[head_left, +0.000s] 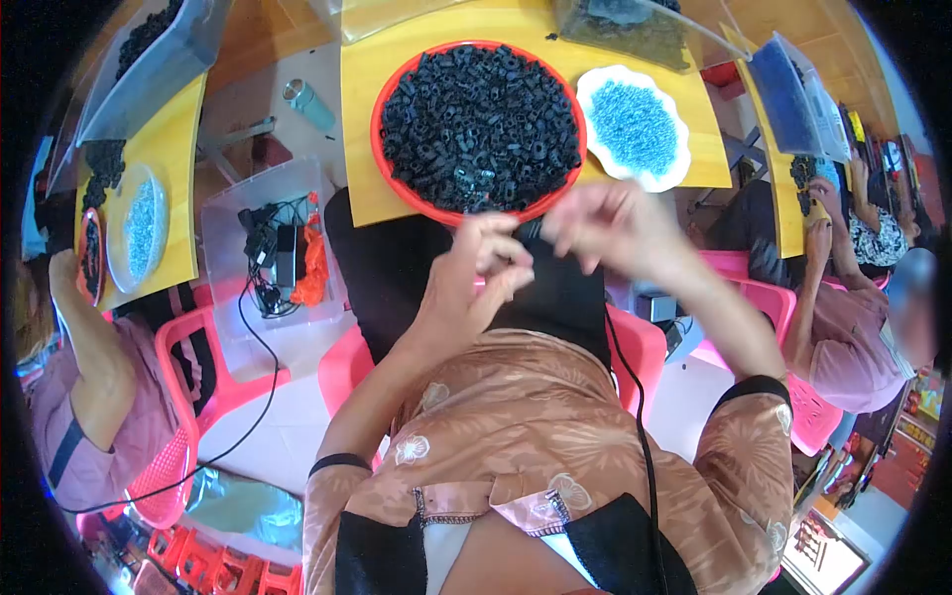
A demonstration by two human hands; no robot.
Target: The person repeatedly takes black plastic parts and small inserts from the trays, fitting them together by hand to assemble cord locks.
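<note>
My left hand [474,278] is closed, fingers curled in a pinch, just below the near rim of a red basin [378,164]. Small black plastic parts [476,124] fill that basin. To the right, my right hand [620,230] is slightly blurred, with its fingers bent together near the basin's lower right rim. A small dark piece [529,230] shows between the two hands; which fingers hold it is not clear. Beside the basin lies a white scalloped plate [676,171] heaped with tiny light-blue metallic pieces [633,121].
The yellow table [372,193] carries clear bins [635,35] at its far edge. A plastic box [223,243] with cables and an orange bag stands left. Co-workers sit at the left [109,397] and right [843,337]. A black cable [635,397] runs down my front.
</note>
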